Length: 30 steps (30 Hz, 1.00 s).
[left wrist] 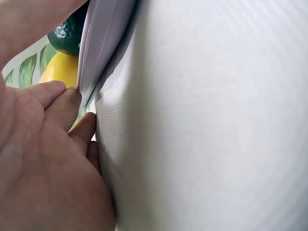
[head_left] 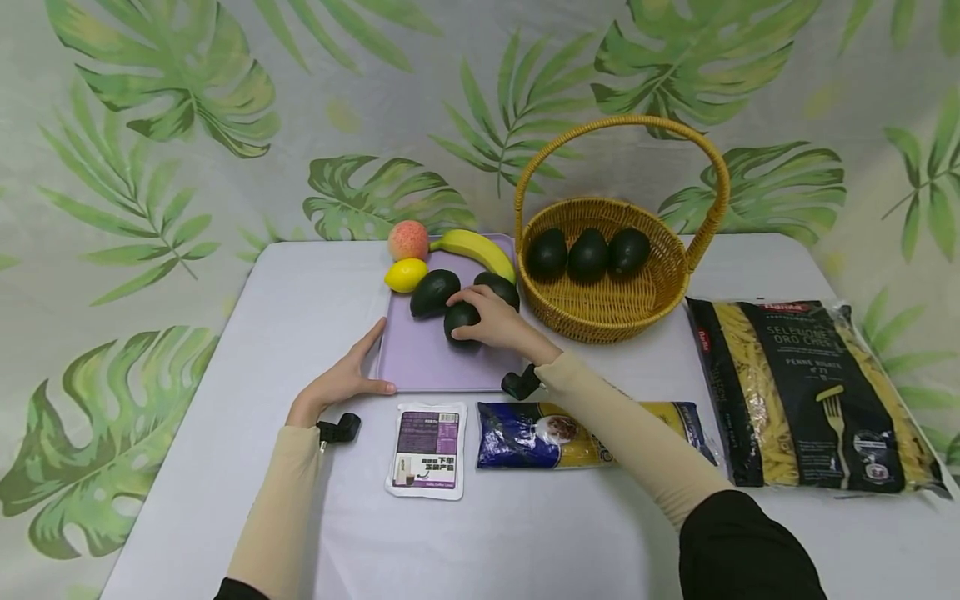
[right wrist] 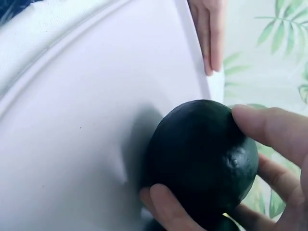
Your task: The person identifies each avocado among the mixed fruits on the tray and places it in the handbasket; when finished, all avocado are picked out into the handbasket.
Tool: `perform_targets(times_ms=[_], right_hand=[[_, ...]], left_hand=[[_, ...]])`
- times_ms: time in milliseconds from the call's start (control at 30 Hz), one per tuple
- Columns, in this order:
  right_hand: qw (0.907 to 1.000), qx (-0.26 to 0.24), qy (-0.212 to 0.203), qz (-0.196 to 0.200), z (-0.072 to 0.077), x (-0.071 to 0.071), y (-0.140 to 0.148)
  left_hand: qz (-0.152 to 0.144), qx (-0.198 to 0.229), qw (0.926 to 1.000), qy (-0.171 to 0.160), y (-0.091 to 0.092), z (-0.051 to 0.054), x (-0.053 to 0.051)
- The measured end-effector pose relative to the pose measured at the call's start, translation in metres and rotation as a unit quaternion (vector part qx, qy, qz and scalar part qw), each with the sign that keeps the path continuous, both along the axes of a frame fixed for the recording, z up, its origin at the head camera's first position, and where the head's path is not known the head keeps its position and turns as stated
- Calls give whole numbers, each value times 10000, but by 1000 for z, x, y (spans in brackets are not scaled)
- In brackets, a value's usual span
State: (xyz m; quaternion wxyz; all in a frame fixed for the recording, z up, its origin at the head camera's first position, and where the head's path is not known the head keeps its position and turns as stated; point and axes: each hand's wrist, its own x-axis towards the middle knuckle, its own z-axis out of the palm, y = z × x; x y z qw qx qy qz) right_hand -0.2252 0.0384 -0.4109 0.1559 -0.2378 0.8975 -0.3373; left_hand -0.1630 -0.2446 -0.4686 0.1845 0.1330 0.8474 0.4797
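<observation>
My right hand grips a dark green avocado over the lilac tray, thumb and fingers round it. Two more avocados lie on the tray, one to the left and another partly hidden behind the right hand. A lemon, a peach and a banana are at its back. My left hand is at the tray's front left corner, fingers extended along the left edge and thumb by the front edge; in the left wrist view its fingertips touch the rim.
Right of the tray, a wicker basket with a tall handle holds three avocados. A white and purple packet and a blue and yellow pasta bag, partly under the right forearm, lie in front. A large penne bag lies at far right.
</observation>
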Motion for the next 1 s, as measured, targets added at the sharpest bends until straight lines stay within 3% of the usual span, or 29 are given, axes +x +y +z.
perform_targets(times_ms=[167, 333, 467, 733, 1000], right_hand=[[9973, -650, -138, 310, 5, -1, 12], [9795, -1680, -978, 525, 20, 1, 34], [9704, -2054, -1149, 537, 34, 1, 57], [9615, -2459, -1227, -26, 52, -11, 113], [9626, -2349, -1201, -621, 53, -30, 169]], left_hand=[[-13, -21, 10000, 9, 1, 2, 0], [-49, -62, 9999, 65, 1, 2, -1], [-79, -83, 9999, 107, 1, 2, -1], [-51, -71, 9999, 92, 1, 4, 0], [-35, -52, 10000, 58, 0, 3, 0]])
